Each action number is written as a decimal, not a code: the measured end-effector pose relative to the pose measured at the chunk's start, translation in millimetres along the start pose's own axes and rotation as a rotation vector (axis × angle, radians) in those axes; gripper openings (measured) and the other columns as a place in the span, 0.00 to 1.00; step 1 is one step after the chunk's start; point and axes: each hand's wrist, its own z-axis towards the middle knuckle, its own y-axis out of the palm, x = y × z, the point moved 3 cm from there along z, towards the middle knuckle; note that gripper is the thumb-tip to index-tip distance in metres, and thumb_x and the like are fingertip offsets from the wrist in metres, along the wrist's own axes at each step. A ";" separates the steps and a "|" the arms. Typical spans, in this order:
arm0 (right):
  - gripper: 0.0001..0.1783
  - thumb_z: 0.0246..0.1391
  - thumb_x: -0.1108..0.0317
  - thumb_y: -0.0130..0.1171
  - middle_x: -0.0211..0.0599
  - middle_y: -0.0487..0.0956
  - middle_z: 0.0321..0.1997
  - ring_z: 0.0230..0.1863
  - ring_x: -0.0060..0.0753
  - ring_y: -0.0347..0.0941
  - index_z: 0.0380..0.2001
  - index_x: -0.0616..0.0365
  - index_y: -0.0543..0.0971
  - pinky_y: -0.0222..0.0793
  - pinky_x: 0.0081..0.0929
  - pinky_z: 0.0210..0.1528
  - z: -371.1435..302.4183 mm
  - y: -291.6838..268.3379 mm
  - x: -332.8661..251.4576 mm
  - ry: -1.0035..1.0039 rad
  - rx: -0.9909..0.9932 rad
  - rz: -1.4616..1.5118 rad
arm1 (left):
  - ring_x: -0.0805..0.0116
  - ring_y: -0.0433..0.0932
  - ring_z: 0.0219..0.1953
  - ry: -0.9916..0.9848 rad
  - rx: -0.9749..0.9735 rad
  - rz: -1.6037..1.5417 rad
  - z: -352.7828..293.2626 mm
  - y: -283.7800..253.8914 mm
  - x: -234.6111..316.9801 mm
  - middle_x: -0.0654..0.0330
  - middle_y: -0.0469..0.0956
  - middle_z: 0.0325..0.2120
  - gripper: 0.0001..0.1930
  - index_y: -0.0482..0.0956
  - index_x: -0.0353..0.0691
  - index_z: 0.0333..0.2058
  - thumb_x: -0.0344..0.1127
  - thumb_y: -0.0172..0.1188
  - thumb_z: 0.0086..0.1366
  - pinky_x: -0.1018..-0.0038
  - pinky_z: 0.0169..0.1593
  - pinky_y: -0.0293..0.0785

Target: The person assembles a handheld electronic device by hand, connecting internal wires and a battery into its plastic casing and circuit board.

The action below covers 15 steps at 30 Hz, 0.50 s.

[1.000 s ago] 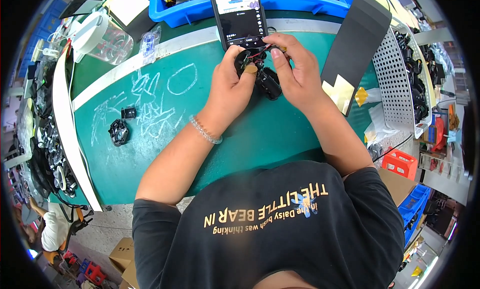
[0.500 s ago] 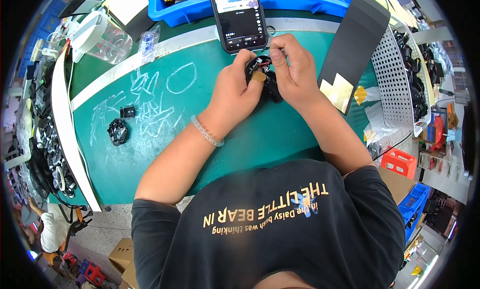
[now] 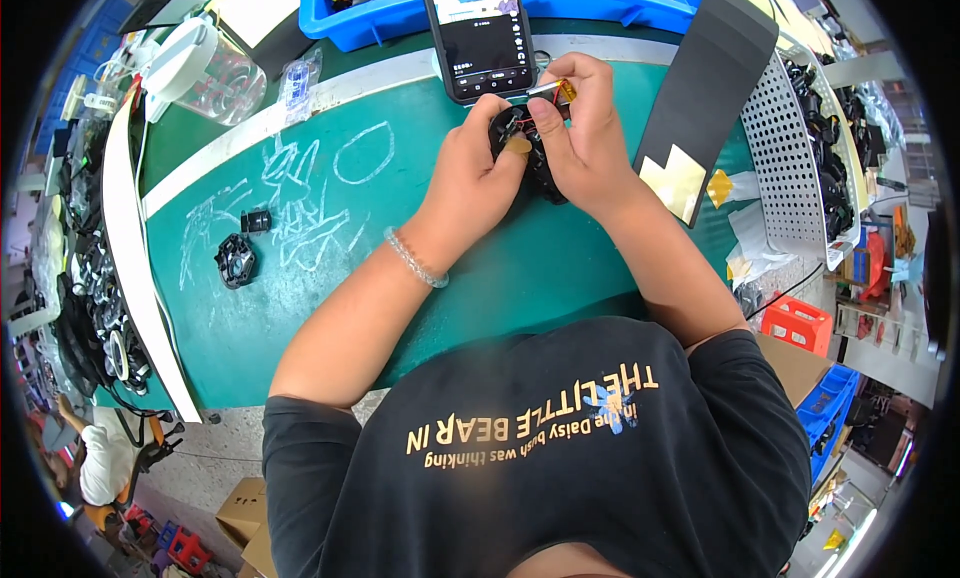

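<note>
Held in my left hand (image 3: 472, 163) is a black plastic housing (image 3: 541, 182), open at the top with thin wires inside. My left thumb presses at its edge, near a small tan round piece (image 3: 519, 146). Between the thumb and bent fingers of my right hand (image 3: 585, 143) is a small silver battery (image 3: 566, 90) with yellow tape at one end and a red wire. It is over the far right side of the housing, and my fingers hide part of it. Both hands are closed, close together before the phone (image 3: 484, 38).
On the green mat (image 3: 330, 228) at left lie a round black part (image 3: 236, 260) and a small black piece (image 3: 255, 221). A blue bin (image 3: 380, 28) stands at the back. A dark grey strip (image 3: 705, 98) and a perforated metal basket (image 3: 795, 158) are at right, a clear jug (image 3: 215, 83) far left.
My right hand has turned and shifted slightly, and the silver battery with yellow tape now shows between its fingers. The left hand and the housing have barely moved.
</note>
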 end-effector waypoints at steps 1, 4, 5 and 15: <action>0.15 0.57 0.66 0.54 0.41 0.72 0.30 0.28 0.38 0.71 0.41 0.63 0.64 0.67 0.29 0.31 0.0 -0.3 0.9 0.019 -0.023 -0.005 | 0.70 0.70 0.19 0.007 0.013 -0.066 0.5 -0.1 -0.3 0.53 0.73 0.19 0.08 0.67 0.32 0.37 0.24 0.51 0.59 0.72 0.24 0.65; 0.12 0.54 0.67 0.58 0.40 0.72 0.32 0.28 0.33 0.70 0.38 0.62 0.70 0.66 0.26 0.31 1.0 -4.6 -2.8 0.136 -0.107 0.000 | 0.76 0.69 0.23 -0.068 0.021 -0.173 0.5 0.4 -1.0 0.57 0.74 0.21 0.09 0.67 0.32 0.40 0.23 0.50 0.59 0.74 0.26 0.66; 0.12 0.54 0.67 0.58 0.40 0.72 0.32 0.28 0.33 0.70 0.38 0.62 0.70 0.66 0.26 0.31 1.6 -4.7 -4.5 0.139 -0.108 0.001 | 0.76 0.69 0.23 -0.071 0.021 -0.173 0.7 0.1 0.0 0.57 0.74 0.21 0.09 0.67 0.32 0.40 0.23 0.50 0.59 0.74 0.26 0.66; 0.07 0.53 0.74 0.56 0.38 0.72 0.32 0.30 0.36 0.70 0.36 0.62 0.76 0.68 0.25 0.34 6.1 -3.9 -7.8 -0.125 0.015 -0.116 | 0.79 0.71 0.29 -0.097 0.044 -0.239 1.1 -2.0 -3.9 0.61 0.76 0.29 0.12 0.68 0.32 0.44 0.22 0.50 0.60 0.78 0.32 0.69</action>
